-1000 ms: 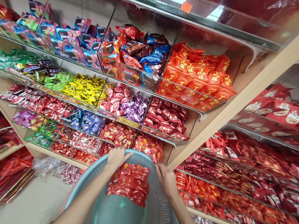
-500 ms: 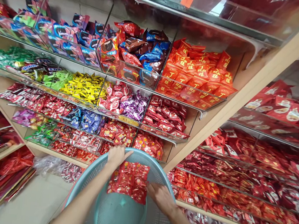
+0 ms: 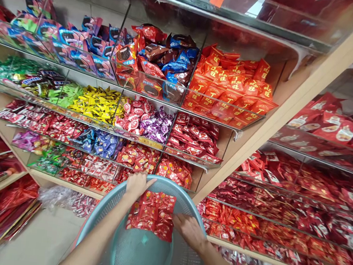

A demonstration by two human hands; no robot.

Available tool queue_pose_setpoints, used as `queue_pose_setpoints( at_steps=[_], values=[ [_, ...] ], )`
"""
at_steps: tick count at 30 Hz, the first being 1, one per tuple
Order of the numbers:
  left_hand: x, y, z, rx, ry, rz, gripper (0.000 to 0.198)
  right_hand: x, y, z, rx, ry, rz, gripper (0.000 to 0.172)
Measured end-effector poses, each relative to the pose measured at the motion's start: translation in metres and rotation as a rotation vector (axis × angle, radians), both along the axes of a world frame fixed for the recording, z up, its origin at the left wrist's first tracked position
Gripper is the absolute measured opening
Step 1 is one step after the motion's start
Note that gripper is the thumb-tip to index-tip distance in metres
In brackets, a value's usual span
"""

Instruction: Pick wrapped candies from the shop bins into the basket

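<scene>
A blue-green plastic basket (image 3: 164, 180) with perforated walls stands in front of me, below the shelves. My left hand (image 3: 136, 185) is closed over its far rim, the thumb pointing right. Inside lie several red candy packets (image 3: 151, 213), side by side in rows on the far part of the raised round base (image 3: 141, 256). My right hand (image 3: 188, 231) reaches into the basket from the right. Its fingers are bent together at the packets' right edge; the fingertips are partly hidden, so any packet in them cannot be made out.
Tilted glass-fronted shelves hold orange-red packets (image 3: 230, 87), yellow candies (image 3: 99, 103) and purple candies (image 3: 156, 124). A wooden upright (image 3: 277, 121) parts them from more red packets (image 3: 309, 176) at right. Clear plastic bags (image 3: 56, 196) lie on the floor at left.
The view has shifted very slightly, with the shelves a little further left. Both hands, the basket and the packets hold the same positions.
</scene>
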State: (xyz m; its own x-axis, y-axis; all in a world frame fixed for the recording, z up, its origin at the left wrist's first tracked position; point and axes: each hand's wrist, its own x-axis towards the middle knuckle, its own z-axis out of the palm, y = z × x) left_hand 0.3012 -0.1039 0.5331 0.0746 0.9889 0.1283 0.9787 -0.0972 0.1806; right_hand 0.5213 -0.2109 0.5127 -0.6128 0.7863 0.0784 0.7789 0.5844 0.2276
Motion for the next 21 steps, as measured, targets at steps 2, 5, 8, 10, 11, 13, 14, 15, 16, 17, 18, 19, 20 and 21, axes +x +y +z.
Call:
queue_pose_setpoints(
  at_steps=[2,5,8,10,11,13,14,15,16,17,18,19,20,21],
  values=[
    [0.0,0.0,-0.001,0.01,0.0,-0.009,0.069,-0.001,-0.001,0.0,0.004,0.001,-0.014,0.01],
    [0.0,0.001,-0.003,0.017,0.005,-0.01,0.069,-0.001,-0.001,-0.002,0.004,0.032,-0.045,0.008],
    [0.0,0.001,-0.002,0.026,0.016,-0.004,0.07,-0.002,-0.001,-0.005,0.009,0.077,-0.081,0.013],
    [0.0,0.0,-0.002,0.028,0.016,-0.005,0.07,-0.003,-0.002,-0.005,0.016,0.088,-0.092,0.018],
    [0.0,0.0,-0.002,0.026,0.013,-0.005,0.07,-0.003,-0.002,-0.005,0.018,0.088,-0.094,0.019],
    [0.0,0.0,-0.002,0.019,0.007,-0.003,0.071,-0.003,-0.002,-0.006,0.019,0.087,-0.102,0.021],
    [0.0,0.0,-0.002,0.017,0.005,-0.002,0.071,-0.002,-0.003,-0.006,0.018,0.09,-0.108,0.023],
    [0.0,0.0,-0.003,0.018,0.004,-0.003,0.071,-0.003,-0.003,-0.006,0.018,0.096,-0.117,0.025],
    [-0.001,0.001,-0.003,0.019,0.005,-0.004,0.071,-0.003,-0.004,-0.006,0.019,0.104,-0.129,0.027],
    [-0.001,0.001,-0.003,0.021,0.006,-0.006,0.07,-0.004,-0.004,-0.006,0.02,0.112,-0.14,0.029],
    [-0.001,0.001,-0.004,0.022,0.007,-0.008,0.07,-0.005,-0.004,-0.005,0.023,0.119,-0.15,0.03],
    [-0.001,0.001,-0.004,0.02,0.007,-0.008,0.07,-0.007,-0.004,-0.005,0.025,0.124,-0.159,0.031],
    [-0.001,0.001,-0.004,0.016,0.008,-0.005,0.07,-0.01,-0.004,-0.004,0.025,0.126,-0.169,0.031],
    [0.0,0.0,-0.003,0.009,0.009,0.0,0.07,-0.013,-0.004,-0.003,0.022,0.125,-0.177,0.031]
  ],
)
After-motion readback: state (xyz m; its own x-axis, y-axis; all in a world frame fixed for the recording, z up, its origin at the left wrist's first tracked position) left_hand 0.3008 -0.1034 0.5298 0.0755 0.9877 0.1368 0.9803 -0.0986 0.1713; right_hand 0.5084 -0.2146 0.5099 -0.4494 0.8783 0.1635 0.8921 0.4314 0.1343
